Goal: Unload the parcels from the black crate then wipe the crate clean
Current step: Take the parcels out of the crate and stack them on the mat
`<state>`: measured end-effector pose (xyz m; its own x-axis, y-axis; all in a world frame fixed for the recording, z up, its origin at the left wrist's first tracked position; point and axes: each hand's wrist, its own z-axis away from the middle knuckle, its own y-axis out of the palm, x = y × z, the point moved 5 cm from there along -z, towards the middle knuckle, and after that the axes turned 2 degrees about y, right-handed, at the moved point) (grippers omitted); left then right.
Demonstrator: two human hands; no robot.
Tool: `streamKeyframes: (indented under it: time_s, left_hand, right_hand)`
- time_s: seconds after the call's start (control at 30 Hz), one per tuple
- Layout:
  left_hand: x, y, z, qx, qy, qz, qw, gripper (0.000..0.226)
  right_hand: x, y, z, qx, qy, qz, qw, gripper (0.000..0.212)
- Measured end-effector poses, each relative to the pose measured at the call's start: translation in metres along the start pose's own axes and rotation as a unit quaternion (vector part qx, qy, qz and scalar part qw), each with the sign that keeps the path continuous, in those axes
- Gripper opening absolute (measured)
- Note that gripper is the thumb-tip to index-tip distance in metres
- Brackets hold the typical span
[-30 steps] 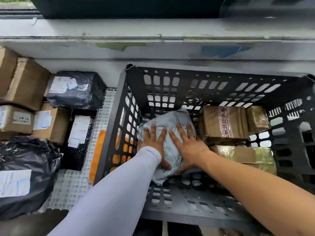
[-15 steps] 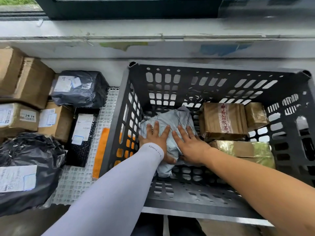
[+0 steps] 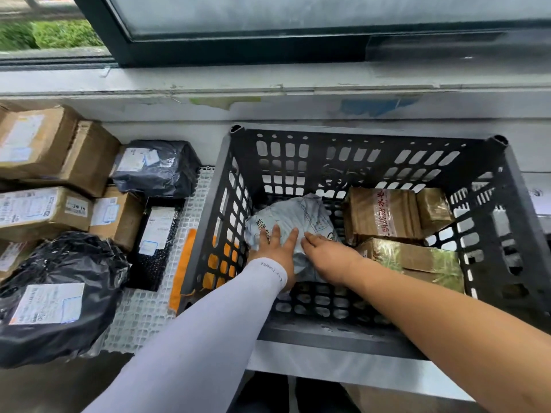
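Observation:
A black slotted crate (image 3: 351, 338) stands in front of me against the wall. Inside at its left lies a grey plastic mailer parcel (image 3: 301, 216). My left hand (image 3: 275, 248), in a white sleeve, lies flat on the parcel's near left side. My right hand (image 3: 331, 254) presses on its near right side, fingers curling round the edge. To the right in the crate sit a brown taped parcel with red print (image 3: 381, 213), a small gold-brown parcel (image 3: 433, 207) and a shiny taped box (image 3: 417, 259).
Left of the crate, on a white grid mat (image 3: 143, 317), lie several unloaded parcels: cardboard boxes (image 3: 44, 210), black bags (image 3: 59, 293) and a flat black packet (image 3: 156, 242). An orange strip (image 3: 182, 263) lies beside the crate. A grey wall and window ledge (image 3: 268, 90) run behind.
Both hands have slid toward me along the grey parcel and the right fingers have curled at its edge. The camera has tilted up, showing more of the window.

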<state>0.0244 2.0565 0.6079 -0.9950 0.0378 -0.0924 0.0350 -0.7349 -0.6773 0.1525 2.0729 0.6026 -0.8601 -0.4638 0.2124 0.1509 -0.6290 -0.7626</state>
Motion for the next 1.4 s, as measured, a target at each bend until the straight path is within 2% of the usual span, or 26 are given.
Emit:
streamKeyframes:
  time_s: [0.13,0.27,0.37,0.57,0.73,0.9,1.13,1.4]
  left_hand:
    - [-0.002,-0.013,0.013,-0.022,0.010,-0.004,1.000,0.104]
    - [-0.004,-0.028,0.030,-0.061,0.013,-0.029,0.998,0.076]
    - [-0.004,-0.037,0.037,-0.118,0.017,-0.073,0.990,0.061]
    - [-0.011,-0.046,0.057,-0.187,0.040,-0.142,0.971,0.061]
    - [-0.022,-0.052,0.073,-0.227,0.065,-0.181,0.955,0.059]
    - [-0.036,-0.068,0.093,-0.318,0.123,-0.187,0.922,0.058]
    - [-0.024,-0.083,0.130,-0.411,0.171,-0.160,0.881,0.060]
    - [-0.002,-0.101,0.184,-0.504,0.256,-0.084,0.820,0.064]
  right_hand:
    - [0.002,-0.010,0.006,-0.039,0.000,-0.017,0.999,0.067]
    - [0.008,-0.019,0.015,-0.071,-0.002,-0.013,0.997,0.068]
    - [0.016,-0.022,0.023,-0.092,-0.009,-0.011,0.996,0.067]
    - [0.015,-0.028,0.040,-0.113,-0.003,-0.029,0.993,0.071]
    - [0.000,-0.033,0.053,-0.132,0.011,-0.053,0.990,0.097]
    - [-0.008,-0.038,0.072,-0.124,0.052,-0.067,0.989,0.122]
    - [0.025,-0.056,0.099,-0.240,0.096,-0.131,0.957,0.103]
    - [0.078,-0.090,0.151,-0.383,0.151,-0.061,0.909,0.098]
